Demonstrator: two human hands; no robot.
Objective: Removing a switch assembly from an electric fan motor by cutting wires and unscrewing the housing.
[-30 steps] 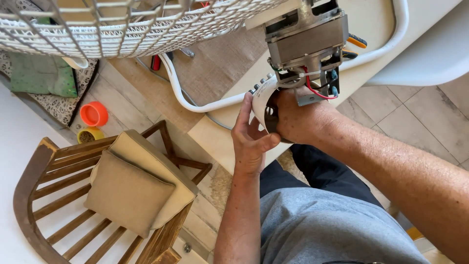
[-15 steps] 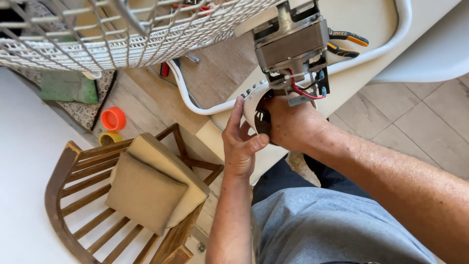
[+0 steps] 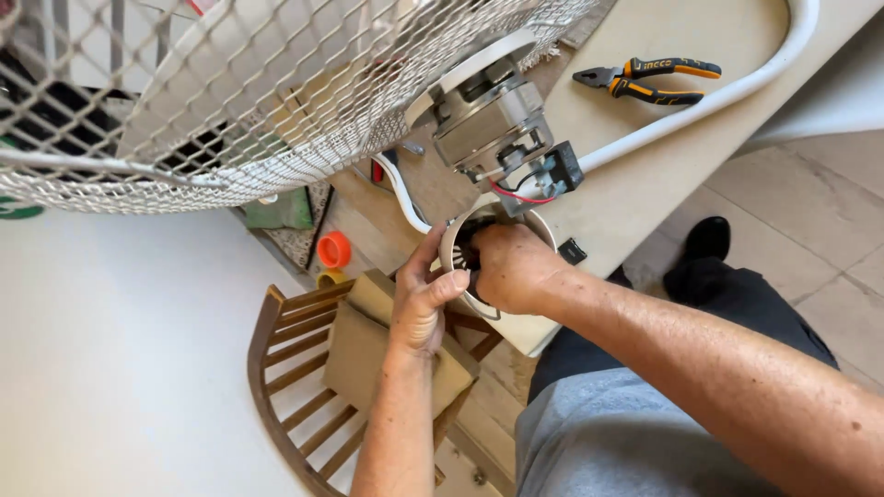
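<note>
Together, left hand cups the white motor cover's rim; right hand curls closed inside it.

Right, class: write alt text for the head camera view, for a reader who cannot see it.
Two bare hands grip a white round motor cover below a fan's exposed grey motor: the left hand on its rim, the right hand over its opening. The white wire fan guard fills the upper left; pliers lie on the beige table, a wooden chair below.

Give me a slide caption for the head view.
Both hands, left and right, hold a white motor cover below the fan motor.
</note>
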